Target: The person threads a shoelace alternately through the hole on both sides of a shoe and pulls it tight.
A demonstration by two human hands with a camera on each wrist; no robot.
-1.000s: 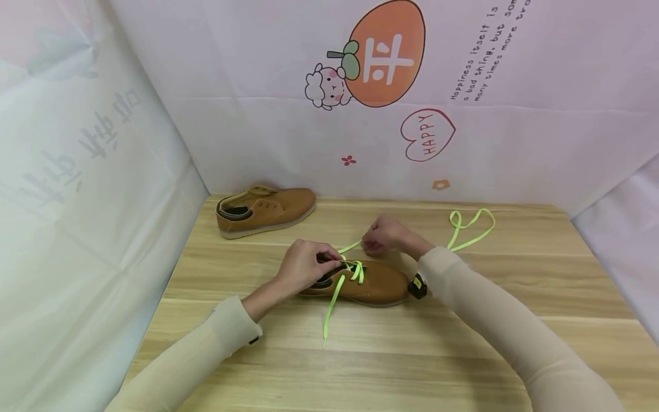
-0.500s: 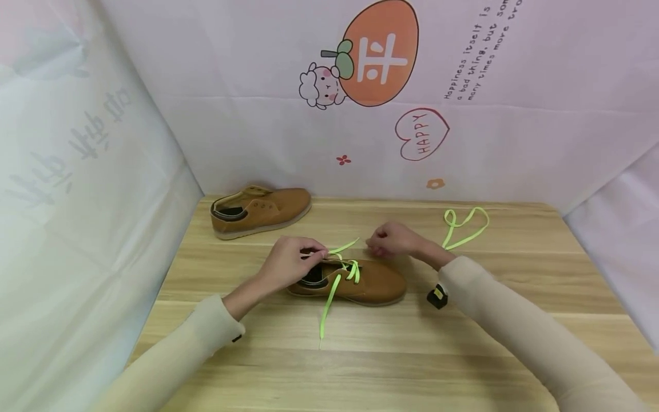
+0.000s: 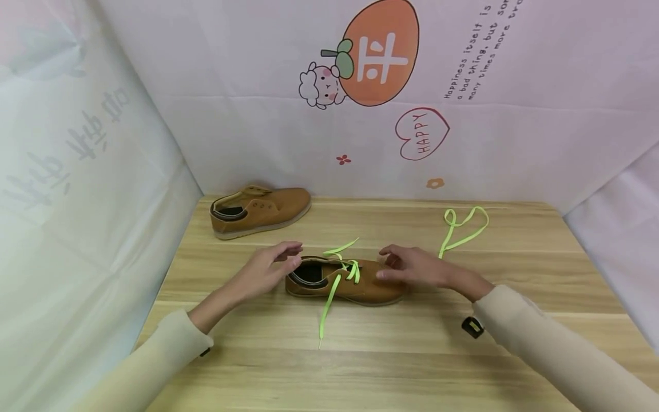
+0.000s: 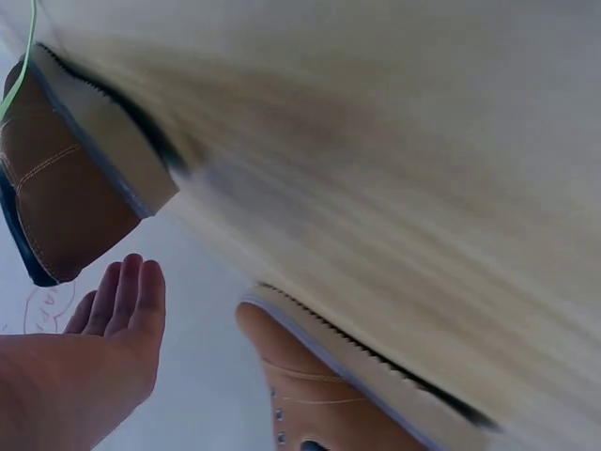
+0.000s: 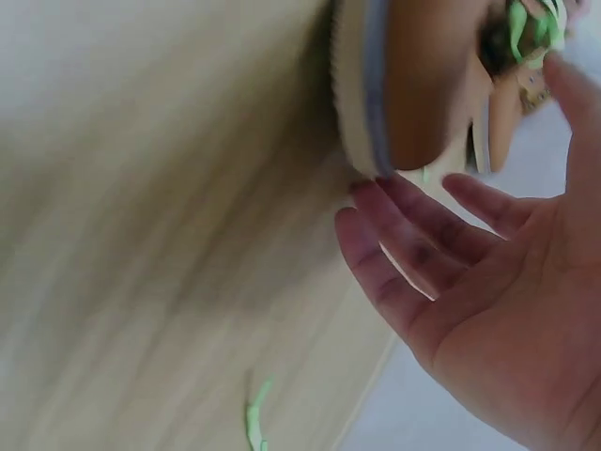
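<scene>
Now the left hand [image 3: 268,269] and right hand [image 3: 414,268] flank the near shoe [image 3: 360,290], each grip slack, fingers loosely curved.
From my remote feed I look into that shoe's dark-lined opening; a yellow-green lace [image 3: 353,270] threads its eyelets, ends trailing near and far. The far-left shoe [image 3: 262,214] sits with its mouth gaping. Both stand on a wood-grained counter [image 3: 309,366], a second lace [image 3: 449,236] looped at far right, before printed white cloth walls [image 3: 257,131]. That loop runs out of sight behind the right hand's wrist; my wrist views are blurred, and I can't tell whether either hand touches the shoe.
</scene>
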